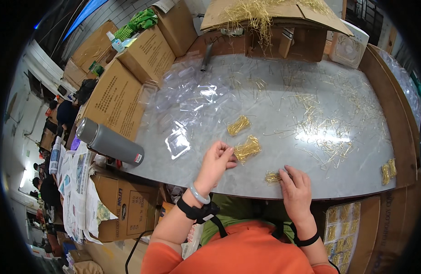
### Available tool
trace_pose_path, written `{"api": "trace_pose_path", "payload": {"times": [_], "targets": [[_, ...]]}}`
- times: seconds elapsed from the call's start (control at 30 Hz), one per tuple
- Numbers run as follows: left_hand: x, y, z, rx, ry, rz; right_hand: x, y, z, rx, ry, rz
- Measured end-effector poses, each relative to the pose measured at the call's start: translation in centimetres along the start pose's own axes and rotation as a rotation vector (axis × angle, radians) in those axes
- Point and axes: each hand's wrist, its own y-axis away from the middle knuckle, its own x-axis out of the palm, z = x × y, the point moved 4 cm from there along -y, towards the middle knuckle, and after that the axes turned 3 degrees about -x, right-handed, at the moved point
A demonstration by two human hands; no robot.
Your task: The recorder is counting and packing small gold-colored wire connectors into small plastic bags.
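My left hand [214,163] has its fingers curled together at the near left end of a bundle of gold wire hooks [248,149] on the grey table. The tips seem to pinch the bundle's edge. To the right and nearer the table's front edge, my right hand [296,188] holds its thumb and fingers against a smaller bunch of gold hooks [271,177], which lies flat. The palm side of that hand is hidden. Just beyond the left hand's bundle rests another bundle of hooks [238,125], touched by neither hand.
Loose gold hooks [326,141] spread over the table's right side. Clear plastic trays [192,98] cover its left, near a grey bottle [111,142] and cardboard boxes [149,55]. At the back stand a hook-topped carton [283,43] and a white fan [349,45]. More bundles [389,172] lie far right.
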Motion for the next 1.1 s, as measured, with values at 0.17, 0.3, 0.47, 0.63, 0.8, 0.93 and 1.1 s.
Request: {"api": "trace_pose_path", "payload": {"times": [0.17, 0.3, 0.47, 0.63, 0.8, 0.93, 1.1], "targets": [[0.2, 2.2, 0.8, -0.057, 0.129, 0.045, -0.1, -0.3, 0.1, -0.038, 0.008, 0.062], [-0.3, 5.0, 1.1, -0.113, 0.154, 0.101, 0.0, -0.3, 0.2, -0.043, 0.004, 0.046], [0.1, 9.9, 2.6, -0.263, 0.076, 0.343, 0.1, 0.1, 0.0, -0.021, 0.011, 0.05], [1.1, 11.5, 7.2, -0.468, 0.091, 0.486, 0.4, -0.4, 0.1, -0.016, -0.007, 0.055], [2.3, 11.3, 9.7, -0.511, 0.112, 0.457, 0.3, -0.3, 0.3, -0.033, -0.015, 0.075], [2.5, 11.4, 9.3, -0.536, 0.128, 0.429, 0.3, 0.0, 0.2, -0.045, -0.043, 0.097], [2.9, 11.8, 9.6, -0.581, 0.251, 0.31, 0.1, 0.4, 0.4, -0.059, -0.069, 0.124]]}}
